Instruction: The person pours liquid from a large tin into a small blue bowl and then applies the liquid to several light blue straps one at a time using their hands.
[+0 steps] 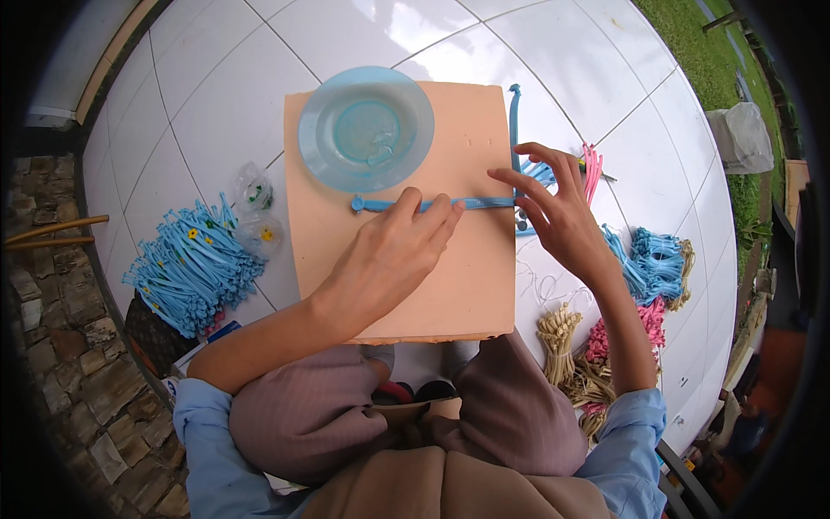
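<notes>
Blue strip is knobbed at one end, its remainder apparently unshaped; it is touched by the left hand, grip unclear; the right hand is spread.

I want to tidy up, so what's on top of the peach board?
The peach board carries a translucent blue dish and a flat blue strip. The left hand touches the strip, hiding part of it and the board beneath.

Two hands, one bowl, one board
</notes>
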A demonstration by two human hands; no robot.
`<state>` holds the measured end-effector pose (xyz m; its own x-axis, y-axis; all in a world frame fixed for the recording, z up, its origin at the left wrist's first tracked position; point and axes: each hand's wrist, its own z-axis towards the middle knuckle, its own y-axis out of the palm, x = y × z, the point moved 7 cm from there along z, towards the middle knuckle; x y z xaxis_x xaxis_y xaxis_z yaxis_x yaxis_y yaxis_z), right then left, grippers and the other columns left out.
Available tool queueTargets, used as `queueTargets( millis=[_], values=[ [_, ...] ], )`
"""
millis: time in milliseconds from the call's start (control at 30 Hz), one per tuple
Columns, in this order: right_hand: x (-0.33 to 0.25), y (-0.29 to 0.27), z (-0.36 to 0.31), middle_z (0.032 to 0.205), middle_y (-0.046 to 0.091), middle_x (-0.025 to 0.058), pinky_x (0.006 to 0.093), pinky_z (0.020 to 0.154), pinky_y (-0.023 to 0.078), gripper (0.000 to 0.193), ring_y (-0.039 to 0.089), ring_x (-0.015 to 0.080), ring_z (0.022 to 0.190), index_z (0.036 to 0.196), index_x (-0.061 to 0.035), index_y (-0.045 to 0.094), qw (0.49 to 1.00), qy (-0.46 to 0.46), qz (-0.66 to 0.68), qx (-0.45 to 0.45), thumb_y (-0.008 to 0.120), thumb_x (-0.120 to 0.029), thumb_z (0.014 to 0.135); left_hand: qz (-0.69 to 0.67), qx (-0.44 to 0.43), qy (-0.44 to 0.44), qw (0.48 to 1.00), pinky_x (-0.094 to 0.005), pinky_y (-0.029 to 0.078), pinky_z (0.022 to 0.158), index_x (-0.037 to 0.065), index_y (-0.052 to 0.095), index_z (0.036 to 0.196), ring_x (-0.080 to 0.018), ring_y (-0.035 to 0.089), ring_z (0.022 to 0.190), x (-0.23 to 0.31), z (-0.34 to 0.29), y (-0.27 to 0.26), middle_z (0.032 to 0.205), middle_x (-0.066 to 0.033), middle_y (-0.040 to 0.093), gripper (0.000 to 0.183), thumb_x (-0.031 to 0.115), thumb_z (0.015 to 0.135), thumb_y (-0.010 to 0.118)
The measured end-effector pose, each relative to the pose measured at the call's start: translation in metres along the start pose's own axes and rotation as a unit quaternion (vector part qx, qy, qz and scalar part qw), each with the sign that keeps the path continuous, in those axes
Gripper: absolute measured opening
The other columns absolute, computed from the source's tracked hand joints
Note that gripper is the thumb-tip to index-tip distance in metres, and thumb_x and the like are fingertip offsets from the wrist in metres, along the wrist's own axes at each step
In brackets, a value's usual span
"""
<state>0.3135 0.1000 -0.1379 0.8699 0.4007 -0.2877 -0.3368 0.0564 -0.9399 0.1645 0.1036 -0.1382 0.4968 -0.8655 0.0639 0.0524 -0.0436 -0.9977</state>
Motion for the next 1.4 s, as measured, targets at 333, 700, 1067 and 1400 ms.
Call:
queueTargets(
  millis=[333,700,1067,1400],
  values=[
    [0.035,0.036,-0.029,0.089,0.054,0.0085,0.0240,0.065,0.052,0.052,0.060,0.0129,0.076,0.126,-0.0039,0.026,0.809,0.304,0.493,0.102,0.058,0.000,0.085,0.035,0.008,0.029,0.999,-0.0273,0.049,0.077,0.001,0.051,0.122,-0.0208,0.048,0.098,0.005,-0.007,0.000,0.111,-0.0069,0.051,0.051,0.019,0.077,0.065],
    [-0.021,-0.078,-0.069,0.091,0.053,0.0092,0.0313,0.071,0.053,0.056,0.060,0.0166,0.080,0.126,-0.0058,0.025,0.824,0.273,0.490,0.079,0.061,0.000,0.083,-0.210,0.071,0.053,0.974,-0.0331,0.051,0.075,0.004,0.055,0.098,-0.0224,0.056,0.092,0.015,-0.033,-0.079,0.101,-0.0085,0.053,0.022,0.018,0.083,0.062],
    [-0.223,-0.219,0.066,0.100,0.051,0.0122,0.0398,0.085,0.055,0.063,0.062,0.0286,0.092,0.132,-0.0010,0.019,0.713,0.027,0.678,0.177,0.060,-0.002,0.085,-0.487,0.338,-0.032,0.804,-0.0354,0.042,0.096,0.004,0.055,0.113,-0.0205,0.058,0.104,0.010,-0.124,-0.221,0.103,-0.0096,0.061,0.029,0.022,0.091,0.057],
    [-0.263,-0.024,0.134,0.117,0.044,0.0179,0.0352,0.093,0.043,0.056,0.049,0.0237,0.109,0.128,-0.0036,0.022,0.776,0.122,0.577,0.223,0.059,-0.010,0.085,-0.195,0.560,-0.239,0.769,-0.0269,0.046,0.077,-0.001,0.053,0.098,-0.0145,0.057,0.094,-0.115,-0.236,-0.204,0.103,-0.0104,0.052,0.013,0.011,0.093,0.051]
  ],
)
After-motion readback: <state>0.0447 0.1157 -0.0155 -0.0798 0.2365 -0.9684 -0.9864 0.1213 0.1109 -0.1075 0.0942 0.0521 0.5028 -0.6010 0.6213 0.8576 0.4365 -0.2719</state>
